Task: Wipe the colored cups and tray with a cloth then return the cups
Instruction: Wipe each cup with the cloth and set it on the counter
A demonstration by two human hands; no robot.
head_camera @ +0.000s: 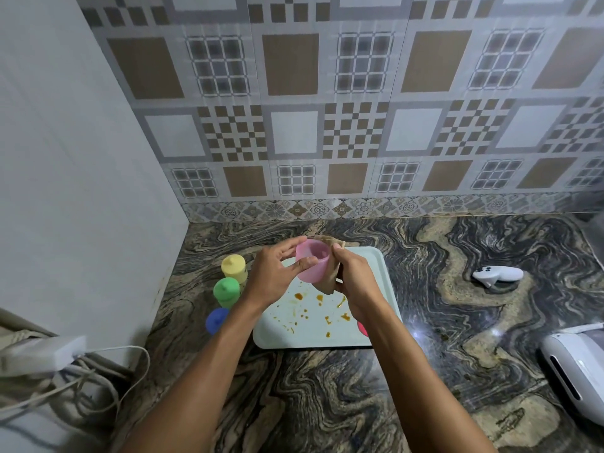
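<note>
- Five cups: one pink cup (pixel 310 261), one yellow cup (pixel 233 268), one green cup (pixel 226 291), one blue cup (pixel 216 319), and one red cup (pixel 362 327) that is mostly hidden behind an arm
- One pale tray (pixel 281 335) with lots of little brown spots on it, too many to count
- One cloth (pixel 327 282), brown in colour
- Two hands: one left hand (pixel 274 276) and one right hand (pixel 354 276)
- One small white controller (pixel 496 275)
- One bigger white machine (pixel 575 377) at the right edge
- One white plug box (pixel 42 354) with a few wires
</note>
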